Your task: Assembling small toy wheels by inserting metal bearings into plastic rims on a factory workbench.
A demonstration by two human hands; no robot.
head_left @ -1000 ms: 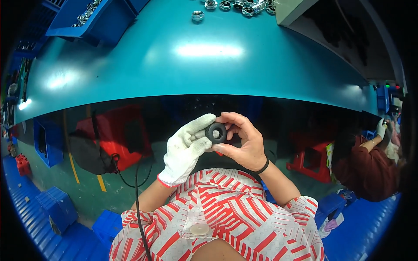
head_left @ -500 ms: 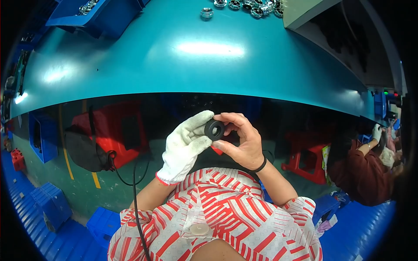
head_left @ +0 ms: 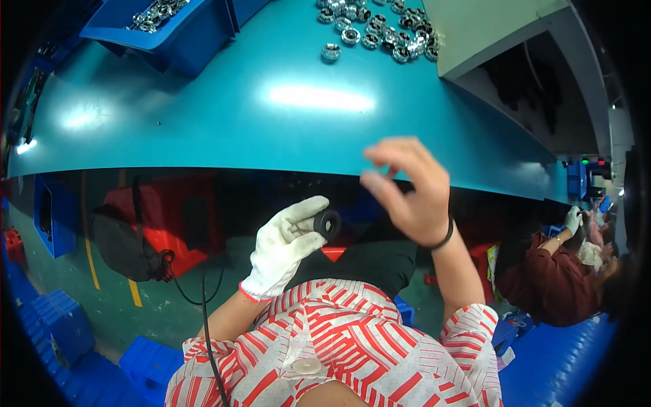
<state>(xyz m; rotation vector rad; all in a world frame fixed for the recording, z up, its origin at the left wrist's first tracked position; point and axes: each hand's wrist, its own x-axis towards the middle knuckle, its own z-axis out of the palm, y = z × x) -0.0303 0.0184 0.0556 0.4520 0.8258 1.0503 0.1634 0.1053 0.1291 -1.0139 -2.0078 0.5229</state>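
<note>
A teal table [head_left: 217, 129] spans the top, green floor [head_left: 163, 312] lower left; your left hand [head_left: 281, 245] grips the ring [head_left: 320, 225] your right hand [head_left: 422, 203] has released.

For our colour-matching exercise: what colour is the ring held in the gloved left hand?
The ring is black, seen best in the head view.

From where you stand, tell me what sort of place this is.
Likely an assembly workshop: shiny round parts lie on a teal workbench, a blue bin holds small shiny pieces, and the gloved left hand holds a black ring.
</note>
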